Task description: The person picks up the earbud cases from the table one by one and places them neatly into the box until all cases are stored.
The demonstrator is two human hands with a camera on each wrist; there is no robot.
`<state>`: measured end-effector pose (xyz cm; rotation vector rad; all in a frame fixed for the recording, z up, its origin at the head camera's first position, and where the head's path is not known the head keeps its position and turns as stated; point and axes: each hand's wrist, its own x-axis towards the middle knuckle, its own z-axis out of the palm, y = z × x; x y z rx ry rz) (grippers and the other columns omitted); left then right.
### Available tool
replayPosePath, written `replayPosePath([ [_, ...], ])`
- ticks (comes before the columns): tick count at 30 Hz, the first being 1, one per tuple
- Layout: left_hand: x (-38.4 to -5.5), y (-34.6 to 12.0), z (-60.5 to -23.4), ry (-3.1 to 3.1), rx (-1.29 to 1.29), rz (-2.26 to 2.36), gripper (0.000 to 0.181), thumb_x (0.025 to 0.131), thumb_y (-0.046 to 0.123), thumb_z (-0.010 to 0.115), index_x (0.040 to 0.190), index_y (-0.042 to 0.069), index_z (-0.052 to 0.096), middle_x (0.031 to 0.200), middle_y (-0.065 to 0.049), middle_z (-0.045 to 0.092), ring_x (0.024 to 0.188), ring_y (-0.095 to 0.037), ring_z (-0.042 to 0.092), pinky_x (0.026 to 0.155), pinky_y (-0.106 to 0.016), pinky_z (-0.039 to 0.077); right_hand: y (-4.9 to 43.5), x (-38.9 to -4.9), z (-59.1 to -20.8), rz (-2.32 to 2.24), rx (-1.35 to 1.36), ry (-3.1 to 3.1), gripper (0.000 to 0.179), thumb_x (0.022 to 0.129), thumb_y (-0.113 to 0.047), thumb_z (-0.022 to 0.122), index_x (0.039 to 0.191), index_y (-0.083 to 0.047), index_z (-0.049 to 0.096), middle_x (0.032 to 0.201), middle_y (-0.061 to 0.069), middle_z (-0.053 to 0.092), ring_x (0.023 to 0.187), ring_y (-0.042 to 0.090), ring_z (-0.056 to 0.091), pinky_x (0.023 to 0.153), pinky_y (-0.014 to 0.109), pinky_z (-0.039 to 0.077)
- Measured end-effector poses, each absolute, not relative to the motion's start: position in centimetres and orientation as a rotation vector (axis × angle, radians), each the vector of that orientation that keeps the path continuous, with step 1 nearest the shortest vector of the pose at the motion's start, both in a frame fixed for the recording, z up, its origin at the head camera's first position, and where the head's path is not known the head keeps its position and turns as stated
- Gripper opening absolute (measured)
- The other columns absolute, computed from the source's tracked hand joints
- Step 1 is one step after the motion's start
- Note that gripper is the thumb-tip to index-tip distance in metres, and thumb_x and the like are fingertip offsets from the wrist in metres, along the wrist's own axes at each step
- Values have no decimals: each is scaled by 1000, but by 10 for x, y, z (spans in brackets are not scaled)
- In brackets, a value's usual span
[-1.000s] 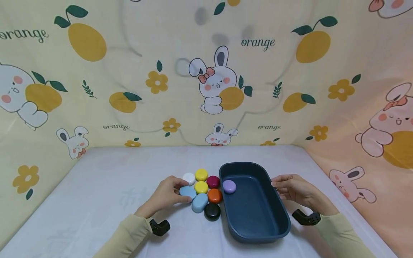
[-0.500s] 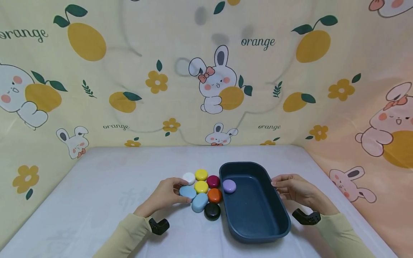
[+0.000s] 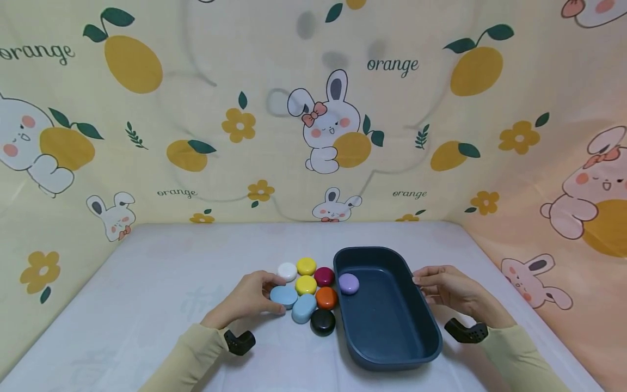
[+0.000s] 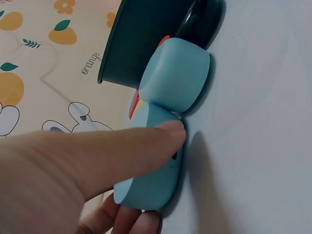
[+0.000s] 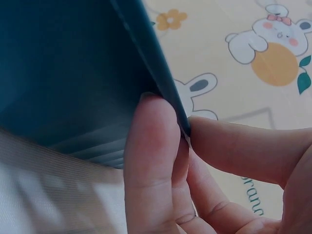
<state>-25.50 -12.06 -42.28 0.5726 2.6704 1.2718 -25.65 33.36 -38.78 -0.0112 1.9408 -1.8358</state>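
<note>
My left hand [image 3: 249,295] pinches a light blue oval pebble-shaped block [image 3: 283,296] between thumb and fingers. In the left wrist view the thumb lies across this block [image 4: 158,180], low over the white cloth. A second light blue block [image 3: 304,308] stands right beside it. My right hand [image 3: 450,287] grips the right rim of a dark blue tray [image 3: 392,362]. In the right wrist view, thumb and fingers pinch the edge of the tray [image 5: 87,73]. A lilac block [image 3: 349,283] lies inside the tray, near its left wall.
Left of the tray lie a white block [image 3: 287,271], two yellow blocks [image 3: 306,285], a dark red block [image 3: 324,276], an orange block [image 3: 326,298] and a black block [image 3: 323,322]. A white cloth [image 3: 161,305] covers the table. Printed curtains [image 3: 274,163] enclose the back and sides.
My left hand has drawn the light blue oval block slightly left and nearer me, a little away from the group. The right hand and tray look unmoved.
</note>
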Motion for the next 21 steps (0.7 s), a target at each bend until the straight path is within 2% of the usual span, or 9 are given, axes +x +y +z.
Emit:
replayPosePath([
  [10, -256, -121, -422, 2676, 578, 1256, 47, 70, 21, 90, 111, 8, 70, 95, 1, 62, 84, -19, 56, 75, -31, 53, 334, -257, -387, -1840, 4, 1940, 15, 96, -9, 63, 106, 0, 68, 93, 10, 69, 78, 21, 63, 73, 31, 56],
  [21, -256, -122, -421, 2683, 554, 1299, 47, 69, 26, 91, 109, 12, 72, 99, 1, 62, 88, -20, 58, 76, -33, 53, 332, -256, -387, -1832, 16, 1960, 16, 95, -10, 64, 106, 0, 68, 93, 10, 69, 78, 21, 63, 71, 31, 55],
])
